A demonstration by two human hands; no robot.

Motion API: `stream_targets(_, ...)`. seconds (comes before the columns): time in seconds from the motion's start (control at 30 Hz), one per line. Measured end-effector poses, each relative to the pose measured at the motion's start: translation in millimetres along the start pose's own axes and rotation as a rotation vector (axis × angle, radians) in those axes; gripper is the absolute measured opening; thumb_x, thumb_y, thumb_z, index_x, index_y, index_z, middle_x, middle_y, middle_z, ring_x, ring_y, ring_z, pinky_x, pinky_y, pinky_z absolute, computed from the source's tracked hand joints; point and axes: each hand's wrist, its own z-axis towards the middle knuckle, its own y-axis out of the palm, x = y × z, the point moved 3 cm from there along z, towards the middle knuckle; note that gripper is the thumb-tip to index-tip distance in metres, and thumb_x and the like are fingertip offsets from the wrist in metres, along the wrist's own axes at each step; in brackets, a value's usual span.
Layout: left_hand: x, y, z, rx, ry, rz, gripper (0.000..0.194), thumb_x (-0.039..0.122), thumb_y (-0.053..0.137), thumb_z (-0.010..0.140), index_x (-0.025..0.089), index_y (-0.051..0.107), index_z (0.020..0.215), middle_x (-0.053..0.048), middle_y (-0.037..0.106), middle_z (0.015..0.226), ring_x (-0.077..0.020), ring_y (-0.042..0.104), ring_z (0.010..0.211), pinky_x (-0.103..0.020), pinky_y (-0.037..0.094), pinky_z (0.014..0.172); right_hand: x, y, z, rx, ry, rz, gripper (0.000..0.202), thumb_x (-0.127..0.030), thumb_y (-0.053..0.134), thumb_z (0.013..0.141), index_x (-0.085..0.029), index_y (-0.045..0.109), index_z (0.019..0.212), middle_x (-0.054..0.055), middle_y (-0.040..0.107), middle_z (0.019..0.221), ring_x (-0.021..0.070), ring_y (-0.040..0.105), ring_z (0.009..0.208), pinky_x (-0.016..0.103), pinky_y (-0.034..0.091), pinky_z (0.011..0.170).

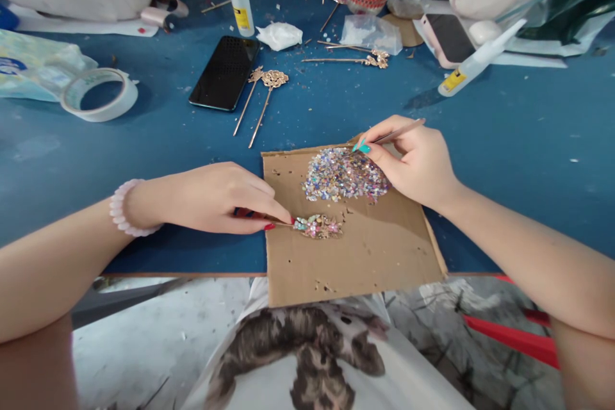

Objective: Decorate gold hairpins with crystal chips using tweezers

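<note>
My left hand [230, 198] is closed on the stem of a hairpin, pinched between thumb and forefinger. The hairpin's ornate head [318, 226], set with pink and pale green stones, lies over a piece of brown cardboard [365, 262]. A heap of small glittering rhinestones [339, 176] is spread on the cardboard's far half. At the heap's upper right, my right hand [413, 157] grips thin metal tweezers [396, 132] like a pen. Their tip points down at the stones and is partly hidden by the fingers.
Two gold hairpins [269, 93] lie beyond the cardboard, beside a black phone [225, 73]. More hairpins [355, 59] rest further back. Glue bottles stand at the back [240, 3] and right [473, 64]. A tape roll [100, 95] sits at left. The cardboard overhangs the table's front edge.
</note>
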Motion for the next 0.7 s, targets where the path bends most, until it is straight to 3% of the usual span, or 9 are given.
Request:
stream_targets(0.4, 0.2, -0.7, 0.6, 0.012, 0.007, 0.014, 0.028, 0.026, 0.050, 0.105, 0.030, 0.064, 0.129, 0.003, 0.072, 0.091, -0.0083, 0.063, 0.073, -0.020, 0.042, 0.066, 0.3, 1.9, 0.0, -0.011, 0.003, 0.018, 0.005, -0.019, 0.065, 0.090, -0.024, 0.065, 0.088, 0.001, 0.072, 0.080, 0.0178, 0.070, 0.072, 0.032, 0.053, 0.060)
stream_targets(0.7, -0.3, -0.4, -0.1, 0.007, 0.002, 0.017, 0.028, 0.028, 0.049, 0.105, 0.031, 0.064, 0.129, 0.004, 0.071, 0.090, -0.0076, 0.062, 0.073, -0.020, 0.042, 0.065, 0.7, 1.8, -0.7, -0.031, 0.009, 0.025, 0.006, -0.018, 0.064, 0.091, -0.024, 0.065, 0.089, 0.001, 0.071, 0.083, 0.0180, 0.070, 0.076, 0.034, 0.056, 0.066)
